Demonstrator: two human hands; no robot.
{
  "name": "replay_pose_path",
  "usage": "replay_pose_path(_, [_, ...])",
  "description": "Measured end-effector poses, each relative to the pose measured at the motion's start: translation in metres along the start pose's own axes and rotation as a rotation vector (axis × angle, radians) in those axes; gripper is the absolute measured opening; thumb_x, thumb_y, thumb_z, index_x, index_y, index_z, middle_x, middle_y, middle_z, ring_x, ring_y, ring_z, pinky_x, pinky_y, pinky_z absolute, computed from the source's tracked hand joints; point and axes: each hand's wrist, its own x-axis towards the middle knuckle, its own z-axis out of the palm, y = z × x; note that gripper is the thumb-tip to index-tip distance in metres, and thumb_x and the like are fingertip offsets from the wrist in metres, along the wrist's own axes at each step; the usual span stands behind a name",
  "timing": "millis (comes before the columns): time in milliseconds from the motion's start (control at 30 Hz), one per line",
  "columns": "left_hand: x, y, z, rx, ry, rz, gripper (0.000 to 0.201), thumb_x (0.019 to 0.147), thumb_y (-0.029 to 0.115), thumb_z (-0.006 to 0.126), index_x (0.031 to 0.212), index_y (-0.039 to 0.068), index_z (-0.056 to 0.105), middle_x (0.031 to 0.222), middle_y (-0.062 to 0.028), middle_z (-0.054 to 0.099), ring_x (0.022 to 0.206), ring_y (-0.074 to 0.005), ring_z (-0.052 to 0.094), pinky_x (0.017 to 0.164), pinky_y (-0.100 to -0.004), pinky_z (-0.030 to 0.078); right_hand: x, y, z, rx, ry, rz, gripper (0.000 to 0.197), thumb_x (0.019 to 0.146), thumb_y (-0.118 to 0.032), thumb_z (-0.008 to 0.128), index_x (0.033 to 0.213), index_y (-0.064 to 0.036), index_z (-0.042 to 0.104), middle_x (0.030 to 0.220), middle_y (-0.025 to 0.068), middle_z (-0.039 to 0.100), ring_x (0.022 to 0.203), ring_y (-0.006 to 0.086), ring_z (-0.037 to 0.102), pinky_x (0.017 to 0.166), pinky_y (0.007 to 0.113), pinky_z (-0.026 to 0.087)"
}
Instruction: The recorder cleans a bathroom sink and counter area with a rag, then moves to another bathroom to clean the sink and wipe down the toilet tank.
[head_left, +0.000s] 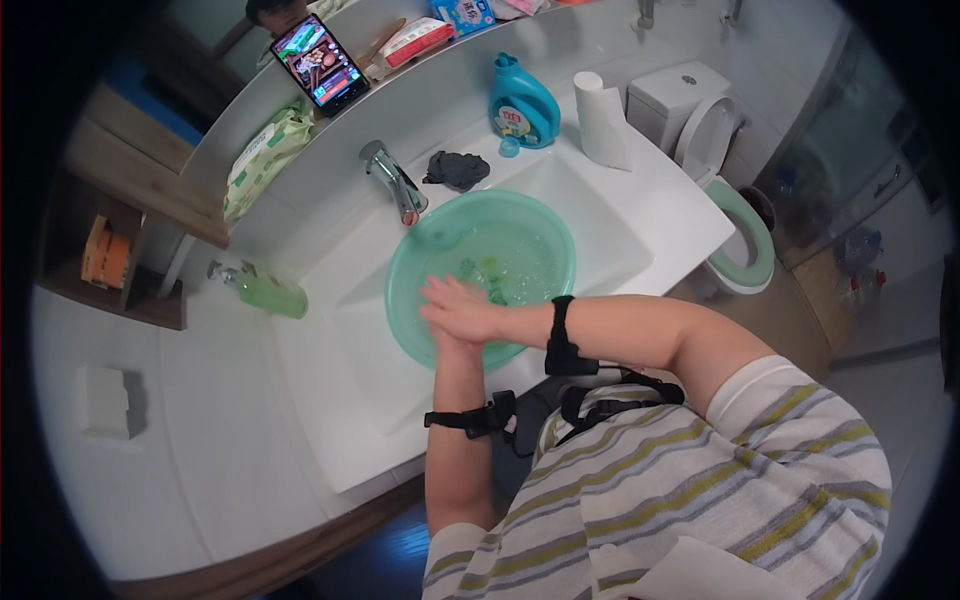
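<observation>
Over a green plastic basin [570,240] of water, my hands press together, palm to back, one crossing the other. My right hand [470,312] lies on top, its fingers stretched out and somewhat blurred by motion. Beneath it is my left hand [456,340], mostly covered, so its fingers hardly show. No object can be made out in either hand. The water holds some bubbles and a few darker green patches whose kind I cannot tell. Black straps with small boxes circle both my wrists.
The basin sits in a white sink [620,245] under a chrome faucet [395,182]. Around it are a dark crumpled cloth [458,170], a blue-green detergent bottle [523,105], a paper roll [602,125], a green pump bottle [270,292] and a propped phone [320,65]. A toilet [740,235] stands right.
</observation>
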Motion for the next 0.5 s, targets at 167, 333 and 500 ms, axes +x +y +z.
replay_pose_path(167, [-0.006,0.001,0.033,-0.235,-0.250,-0.071,0.054,0.088,0.041,0.028,0.126,0.004,0.033,0.128,-0.0118,0.039,0.116,-0.0310,0.038,0.099,-0.0419,0.029,0.016,0.019,-0.033,0.100,0.246,0.130,0.050,0.085,-0.035,0.044,0.126,-0.0058,0.041,0.134,0.0195,0.030,0.123,0.0351,0.030,0.101,0.040,0.027])
replay_pose_path(333, [-0.020,0.019,0.042,-0.219,0.061,-0.007,0.067,0.086,0.054,0.026,0.127,0.002,0.028,0.128,-0.0160,0.036,0.118,-0.0315,0.035,0.099,-0.0413,0.029,-0.018,0.002,-0.023,0.317,0.121,-0.168,0.042,0.084,-0.023,0.049,0.122,-0.0079,0.046,0.121,0.0174,0.045,0.111,0.0309,0.043,0.093,0.037,0.036])
replay_pose_path(500, [-0.013,0.011,0.030,-0.258,0.174,-0.014,0.075,0.083,0.060,0.027,0.131,0.002,0.020,0.132,-0.0165,0.029,0.124,-0.0297,0.028,0.101,-0.0417,0.024,-0.006,0.027,-0.017,0.178,0.101,-0.202,0.036,0.083,-0.015,0.050,0.118,-0.0087,0.050,0.110,0.0155,0.054,0.098,0.0283,0.052,0.085,0.034,0.042])
